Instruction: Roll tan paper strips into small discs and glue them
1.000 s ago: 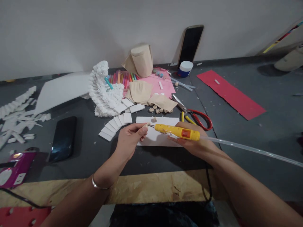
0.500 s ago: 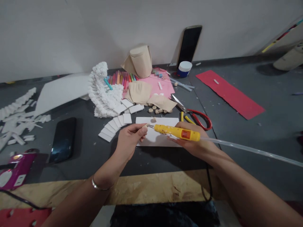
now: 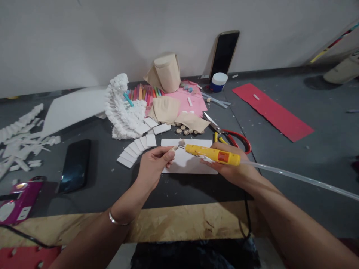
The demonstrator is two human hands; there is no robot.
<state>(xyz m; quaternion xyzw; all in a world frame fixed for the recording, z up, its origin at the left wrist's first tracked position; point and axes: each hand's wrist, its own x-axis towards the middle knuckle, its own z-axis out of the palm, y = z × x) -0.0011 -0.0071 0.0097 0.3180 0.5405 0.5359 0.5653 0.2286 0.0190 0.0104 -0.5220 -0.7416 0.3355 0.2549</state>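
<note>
Here we go, the fingers point(image 3: 167, 154) of my left hand point(image 3: 153, 166) pinch narrow on a small tan disc point(image 3: 174, 148), gripping it by the edge so its face stays exposed. The right hand's fingers point(image 3: 209, 161) wrap around a yellow hot glue gun point(image 3: 213, 154), and my right hand point(image 3: 232, 167) keeps its nozzle just beside the disc, apparently for close aim. A long clear glue stick point(image 3: 297, 178) trails from the gun's rear.

Directly beneath both hands lies a white foam board point(image 3: 190, 166), with a second tan disc point(image 3: 182, 142) resting on it. Behind the board, more tan discs point(image 3: 185, 130) are clustered; to its left, white foam tiles point(image 3: 134, 148) fan out; to its right, red-handled scissors point(image 3: 238, 140) lie open. The dark grey table point(image 3: 196, 196) carries it all, and a white wall point(image 3: 112, 37) rises behind the board.
</note>
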